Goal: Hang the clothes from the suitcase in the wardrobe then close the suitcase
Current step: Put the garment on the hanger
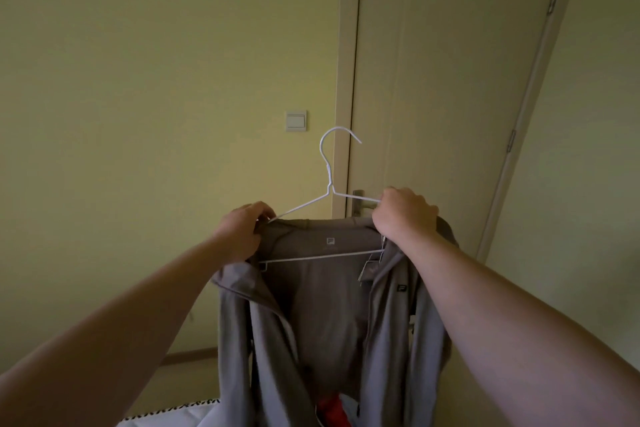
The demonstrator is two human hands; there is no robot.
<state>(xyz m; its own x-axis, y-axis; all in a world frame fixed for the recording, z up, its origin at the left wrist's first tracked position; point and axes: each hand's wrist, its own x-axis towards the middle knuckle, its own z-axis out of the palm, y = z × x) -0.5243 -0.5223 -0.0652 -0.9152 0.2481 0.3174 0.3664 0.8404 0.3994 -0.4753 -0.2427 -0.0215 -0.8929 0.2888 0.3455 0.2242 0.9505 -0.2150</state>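
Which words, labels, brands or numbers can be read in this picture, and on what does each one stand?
"F", it seems: square badge on the chest of the grey jacket.
Print under the collar logo: too blurred to read.
Hang tag: too blurred to read.

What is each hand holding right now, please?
Left hand: closed, pinching the grey jacket beside the hanger.
Right hand: closed on the jacket and hanger.

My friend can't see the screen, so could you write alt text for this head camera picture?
Two bare hands hold a grey jacket up on a white wire hanger, the left hand gripping one shoulder and the right hand the other. Behind are a yellowish wall with a light switch and a pale door.
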